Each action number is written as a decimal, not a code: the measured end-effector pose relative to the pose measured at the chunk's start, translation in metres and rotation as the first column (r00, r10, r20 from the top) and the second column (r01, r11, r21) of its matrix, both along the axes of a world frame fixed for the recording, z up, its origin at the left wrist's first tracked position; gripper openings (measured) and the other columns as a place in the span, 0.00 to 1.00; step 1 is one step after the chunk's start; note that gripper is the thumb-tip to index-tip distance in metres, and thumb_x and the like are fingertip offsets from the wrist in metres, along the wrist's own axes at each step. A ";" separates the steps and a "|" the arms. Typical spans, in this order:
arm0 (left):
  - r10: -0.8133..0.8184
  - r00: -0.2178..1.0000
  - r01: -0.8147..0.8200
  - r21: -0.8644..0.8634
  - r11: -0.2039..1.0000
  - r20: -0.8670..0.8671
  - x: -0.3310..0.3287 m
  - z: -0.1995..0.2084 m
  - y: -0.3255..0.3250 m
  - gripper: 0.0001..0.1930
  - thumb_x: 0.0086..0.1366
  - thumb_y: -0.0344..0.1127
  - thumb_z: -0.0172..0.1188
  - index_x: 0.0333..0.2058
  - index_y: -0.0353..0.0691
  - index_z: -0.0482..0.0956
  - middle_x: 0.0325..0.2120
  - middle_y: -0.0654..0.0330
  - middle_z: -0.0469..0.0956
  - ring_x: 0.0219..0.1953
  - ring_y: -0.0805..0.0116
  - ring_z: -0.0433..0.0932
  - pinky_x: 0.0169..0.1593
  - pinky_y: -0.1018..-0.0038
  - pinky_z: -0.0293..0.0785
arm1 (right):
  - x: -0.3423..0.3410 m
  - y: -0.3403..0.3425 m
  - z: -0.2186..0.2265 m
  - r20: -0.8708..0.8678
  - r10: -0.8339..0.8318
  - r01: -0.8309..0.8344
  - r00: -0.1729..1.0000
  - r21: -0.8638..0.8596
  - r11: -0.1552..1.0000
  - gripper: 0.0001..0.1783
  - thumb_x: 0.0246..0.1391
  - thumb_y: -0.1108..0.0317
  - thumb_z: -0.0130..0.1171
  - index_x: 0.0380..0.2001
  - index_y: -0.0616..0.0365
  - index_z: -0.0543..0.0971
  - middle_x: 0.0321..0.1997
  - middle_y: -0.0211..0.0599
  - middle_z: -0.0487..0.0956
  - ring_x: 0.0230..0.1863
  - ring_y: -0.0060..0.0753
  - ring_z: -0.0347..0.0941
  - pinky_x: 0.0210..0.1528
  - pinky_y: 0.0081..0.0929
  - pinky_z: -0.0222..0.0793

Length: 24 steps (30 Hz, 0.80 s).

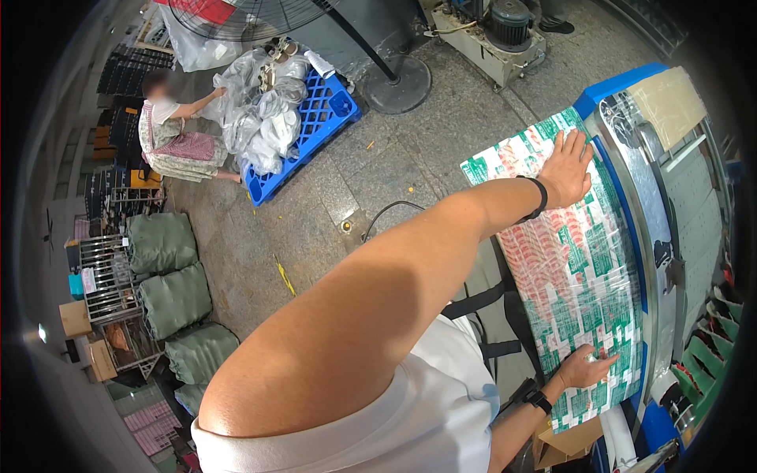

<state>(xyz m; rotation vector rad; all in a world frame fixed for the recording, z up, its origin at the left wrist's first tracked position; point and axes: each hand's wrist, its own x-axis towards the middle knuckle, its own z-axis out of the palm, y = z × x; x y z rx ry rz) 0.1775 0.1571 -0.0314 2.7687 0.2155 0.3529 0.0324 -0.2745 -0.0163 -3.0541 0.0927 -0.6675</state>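
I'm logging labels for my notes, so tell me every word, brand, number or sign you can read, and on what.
None can be quoted reliably.
Green, white and red printed panel under the left hand and right hand: any lettering too small or blurred.
White tag by the metal rack: too small to read.

Bright, fairly even light covers the film-wrapped panel (583, 264), whose glossy wrap throws back pale streaks of glare. Left of the panel, a broad, soft-edged shadow lies across the left arm (315, 339); below and left of it, the shirt (347, 430) shows very pale. Far left of the panel, a small bright light (42, 333) flares amid dimmer, softer detail. Up and left, a co-worker's head (158, 83) is blurred. Right of the panel, the metal rail (648, 229) bows toward the black rim.
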 end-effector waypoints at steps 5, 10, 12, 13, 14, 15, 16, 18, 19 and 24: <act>-0.026 0.997 0.027 0.005 1.000 -0.074 0.000 0.010 0.001 0.37 0.79 0.49 0.42 0.76 0.28 0.58 0.78 0.35 0.52 0.82 0.35 0.45 0.82 0.37 0.38 | -0.002 0.003 0.001 -0.008 -0.014 0.014 1.000 0.003 1.000 0.40 0.59 0.60 0.62 0.72 0.67 0.73 0.51 0.36 0.88 0.52 0.47 0.82 0.56 0.46 0.76; -0.035 0.994 0.032 -0.031 0.999 -0.104 -0.001 0.012 0.001 0.37 0.79 0.49 0.42 0.76 0.27 0.58 0.78 0.35 0.52 0.82 0.35 0.44 0.82 0.37 0.38 | -0.002 0.001 -0.001 0.011 -0.004 0.004 1.000 -0.004 1.000 0.40 0.59 0.61 0.63 0.72 0.67 0.73 0.51 0.35 0.88 0.51 0.47 0.82 0.55 0.46 0.76; -0.006 1.000 0.007 0.001 1.000 -0.022 -0.002 0.005 0.004 0.36 0.77 0.48 0.46 0.74 0.27 0.61 0.76 0.35 0.55 0.81 0.35 0.48 0.81 0.37 0.40 | 0.000 0.005 -0.001 0.008 -0.001 0.001 1.000 0.003 1.000 0.40 0.58 0.61 0.63 0.72 0.67 0.73 0.51 0.35 0.88 0.51 0.47 0.82 0.55 0.46 0.76; 0.006 0.998 -0.007 0.023 1.000 0.059 -0.002 0.007 0.002 0.35 0.75 0.48 0.50 0.71 0.27 0.64 0.74 0.34 0.58 0.79 0.35 0.51 0.80 0.37 0.42 | -0.001 0.003 -0.001 0.011 0.000 0.000 1.000 0.000 1.000 0.40 0.58 0.61 0.63 0.72 0.67 0.73 0.51 0.34 0.88 0.51 0.47 0.82 0.55 0.46 0.76; 0.001 0.998 -0.003 0.019 1.000 0.059 -0.001 0.008 0.000 0.35 0.75 0.48 0.50 0.71 0.27 0.64 0.74 0.34 0.58 0.79 0.35 0.51 0.80 0.37 0.42 | -0.002 0.001 0.000 0.014 0.002 -0.002 1.000 -0.002 1.000 0.40 0.58 0.61 0.62 0.72 0.67 0.73 0.51 0.34 0.88 0.51 0.47 0.82 0.55 0.46 0.76; -0.016 1.000 0.016 -0.011 1.000 -0.018 0.000 0.010 -0.001 0.36 0.76 0.48 0.47 0.74 0.27 0.61 0.76 0.34 0.55 0.80 0.35 0.48 0.81 0.37 0.40 | -0.003 0.000 0.000 0.013 -0.003 0.003 1.000 -0.005 1.000 0.40 0.58 0.61 0.62 0.72 0.67 0.73 0.51 0.34 0.88 0.51 0.47 0.82 0.55 0.46 0.76; -0.033 0.995 0.029 -0.039 0.999 -0.095 0.000 0.011 -0.001 0.37 0.78 0.48 0.44 0.76 0.27 0.59 0.78 0.35 0.52 0.82 0.35 0.45 0.82 0.37 0.38 | -0.002 -0.001 -0.001 0.014 -0.004 0.004 1.000 -0.004 1.000 0.39 0.58 0.60 0.62 0.72 0.67 0.73 0.51 0.34 0.88 0.51 0.47 0.82 0.55 0.46 0.76; -0.033 0.996 0.029 -0.039 0.999 -0.083 0.000 0.011 -0.002 0.37 0.77 0.48 0.45 0.76 0.27 0.59 0.78 0.35 0.53 0.82 0.35 0.45 0.82 0.37 0.38 | -0.002 -0.001 -0.001 0.014 -0.007 0.007 1.000 -0.004 1.000 0.39 0.59 0.60 0.61 0.72 0.67 0.73 0.51 0.34 0.88 0.51 0.47 0.82 0.55 0.46 0.76; -0.027 0.997 0.025 -0.033 0.999 -0.069 0.000 0.010 0.001 0.37 0.77 0.48 0.45 0.76 0.27 0.59 0.77 0.35 0.53 0.82 0.35 0.46 0.81 0.37 0.38 | -0.001 0.002 -0.001 0.010 -0.004 0.004 1.000 0.007 1.000 0.39 0.59 0.60 0.61 0.72 0.67 0.72 0.50 0.34 0.88 0.51 0.48 0.82 0.54 0.46 0.76; 0.013 0.998 -0.013 -0.005 1.000 0.068 0.001 0.000 0.010 0.35 0.74 0.48 0.51 0.71 0.27 0.64 0.74 0.34 0.58 0.79 0.35 0.51 0.80 0.38 0.41 | 0.007 0.011 -0.005 0.006 0.002 -0.003 1.000 0.042 0.999 0.40 0.58 0.60 0.61 0.72 0.67 0.72 0.50 0.34 0.88 0.51 0.48 0.81 0.54 0.48 0.75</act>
